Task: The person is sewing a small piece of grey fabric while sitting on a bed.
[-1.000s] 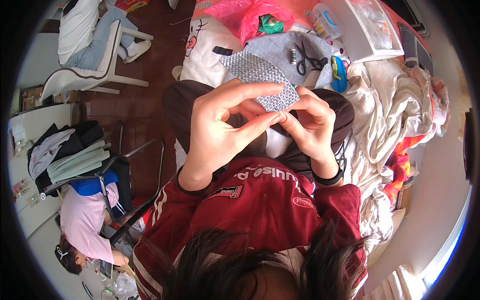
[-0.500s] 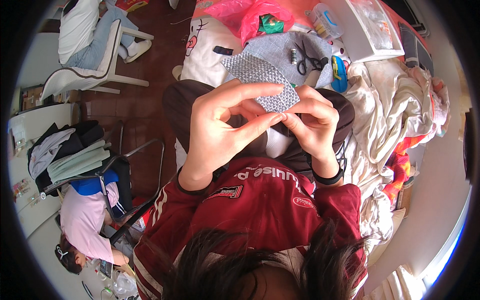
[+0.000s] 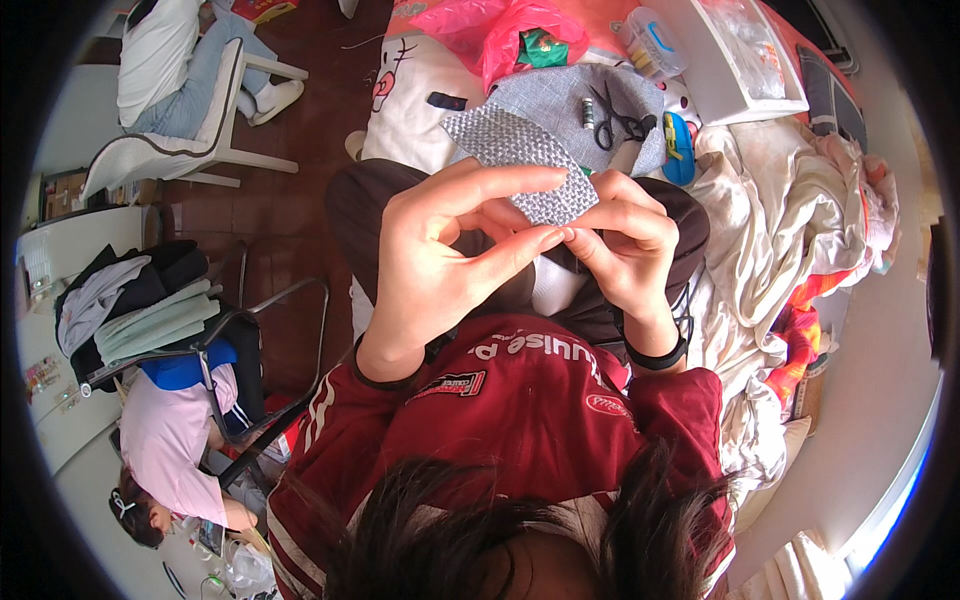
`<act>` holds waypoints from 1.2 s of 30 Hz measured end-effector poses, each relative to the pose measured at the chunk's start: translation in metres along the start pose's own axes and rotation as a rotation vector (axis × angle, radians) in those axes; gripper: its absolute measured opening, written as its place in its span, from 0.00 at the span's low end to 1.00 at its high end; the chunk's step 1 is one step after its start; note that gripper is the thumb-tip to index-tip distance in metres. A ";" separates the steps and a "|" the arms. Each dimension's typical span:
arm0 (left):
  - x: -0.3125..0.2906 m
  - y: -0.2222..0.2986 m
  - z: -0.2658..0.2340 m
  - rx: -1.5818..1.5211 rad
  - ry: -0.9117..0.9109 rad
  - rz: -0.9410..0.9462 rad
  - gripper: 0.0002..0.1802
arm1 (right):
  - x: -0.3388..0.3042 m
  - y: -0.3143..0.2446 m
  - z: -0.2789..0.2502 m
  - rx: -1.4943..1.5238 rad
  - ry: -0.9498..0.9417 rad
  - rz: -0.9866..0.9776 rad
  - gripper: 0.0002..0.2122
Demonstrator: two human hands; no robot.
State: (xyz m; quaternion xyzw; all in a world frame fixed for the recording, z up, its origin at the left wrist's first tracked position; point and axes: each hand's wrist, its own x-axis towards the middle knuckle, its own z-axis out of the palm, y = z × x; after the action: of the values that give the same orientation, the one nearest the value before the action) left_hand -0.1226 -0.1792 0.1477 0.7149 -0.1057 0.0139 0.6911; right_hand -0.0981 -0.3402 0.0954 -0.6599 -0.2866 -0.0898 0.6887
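Left hand (image 3: 440,260) and right hand (image 3: 625,245) both pinch the near edge of a grey patterned fabric piece (image 3: 520,160), held over the lap. Judgement: keep pinch tight w/ edge flat & taut. Beyond, scissors (image 3: 618,120) lie on the bed (image 3: 420,90).

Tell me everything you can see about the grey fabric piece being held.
The grey fabric piece is a flat, roughly four-sided patch with a fine woven or dotted texture. It is held up above the lap, its near edge pinched between the left hand and right hand. Its far corner points toward the bed.
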 end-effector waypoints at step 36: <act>0.004 -0.002 -0.001 0.043 -0.001 -0.001 0.19 | 0.001 -0.001 0.002 -0.061 0.039 0.062 0.06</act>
State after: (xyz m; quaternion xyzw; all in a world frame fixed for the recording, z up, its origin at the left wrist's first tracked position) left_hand -0.1184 -0.1788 0.1461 0.7296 -0.1055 0.0154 0.6755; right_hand -0.0984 -0.3378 0.0964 -0.6874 -0.2495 -0.0899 0.6761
